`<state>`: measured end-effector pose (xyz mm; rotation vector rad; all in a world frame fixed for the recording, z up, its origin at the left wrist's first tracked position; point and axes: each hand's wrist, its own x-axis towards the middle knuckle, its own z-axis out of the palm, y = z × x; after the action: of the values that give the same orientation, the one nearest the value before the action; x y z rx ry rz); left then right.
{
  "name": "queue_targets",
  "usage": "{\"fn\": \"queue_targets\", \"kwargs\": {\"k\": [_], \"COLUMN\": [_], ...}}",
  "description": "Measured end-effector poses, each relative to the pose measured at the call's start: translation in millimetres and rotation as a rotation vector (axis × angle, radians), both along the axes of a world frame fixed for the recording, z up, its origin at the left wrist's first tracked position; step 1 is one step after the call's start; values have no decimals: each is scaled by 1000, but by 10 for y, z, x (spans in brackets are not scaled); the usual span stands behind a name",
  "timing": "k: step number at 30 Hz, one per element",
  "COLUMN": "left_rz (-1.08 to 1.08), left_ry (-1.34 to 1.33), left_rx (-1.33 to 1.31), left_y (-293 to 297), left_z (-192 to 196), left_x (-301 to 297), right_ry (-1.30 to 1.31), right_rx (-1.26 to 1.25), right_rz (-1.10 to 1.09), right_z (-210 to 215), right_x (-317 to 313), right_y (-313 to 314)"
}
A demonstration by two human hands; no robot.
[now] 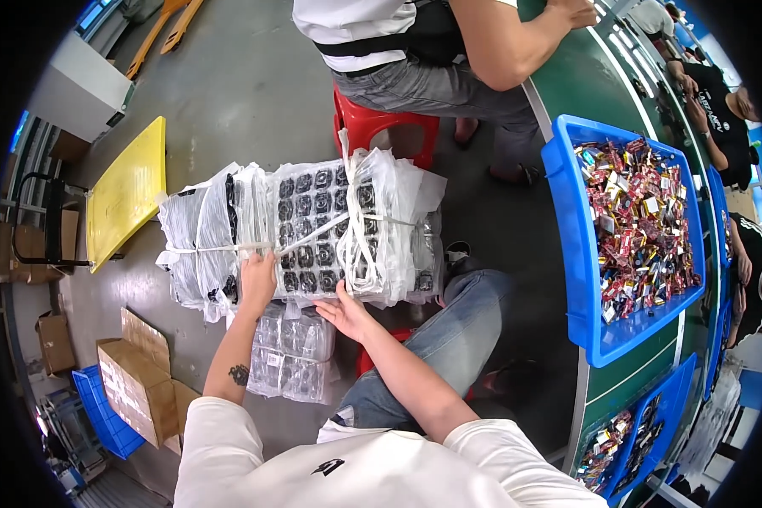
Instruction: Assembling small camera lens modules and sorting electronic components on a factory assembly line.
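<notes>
In front of me lies a large bundle of clear plastic trays (pixel 311 227), stacked, wrapped in film and tied with white strap (pixel 360 241). Dark round parts show in rows through the plastic. My left hand (pixel 258 278) is closed at the strap that crosses the near left part of the bundle. My right hand (pixel 347 313), fingers apart, touches the near edge of the bundle below the hanging loops of strap. A smaller wrapped pack of clear trays (pixel 290 356) sits lower, beneath the hands.
To the right, a blue bin (pixel 573 229) full of small colourful parts stands on a green bench (pixel 643 372). A co-worker (pixel 389 68) sits beyond on a red stool (pixel 381 127). At left are a yellow cart (pixel 129 195), an open cardboard box (pixel 135 385) and a blue crate (pixel 102 415).
</notes>
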<state>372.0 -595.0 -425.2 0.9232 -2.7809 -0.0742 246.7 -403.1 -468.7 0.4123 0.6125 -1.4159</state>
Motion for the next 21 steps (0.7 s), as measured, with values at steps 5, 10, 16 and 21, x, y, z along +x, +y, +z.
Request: {"fn": "queue_targets", "kwargs": {"k": [5,10,16,21], "left_rz": [130,221,-291,-1207], "left_ry": [-52,250,1078,1196], "left_rx": [70,297,576,673], "left_y": [-60,194,1549,3210], "left_z": [-47,550,2204,3800], "left_x": [-179,-732,-2119,-2582], "right_ry": [63,767,1650,1775], "right_rx": [105,-68,-153,98], "right_rz": [259,1022,813,107], "right_z": [282,1017,2394,3517], "right_x": [-292,-696,-797,-404], "right_y": [122,621,1363,2762]}}
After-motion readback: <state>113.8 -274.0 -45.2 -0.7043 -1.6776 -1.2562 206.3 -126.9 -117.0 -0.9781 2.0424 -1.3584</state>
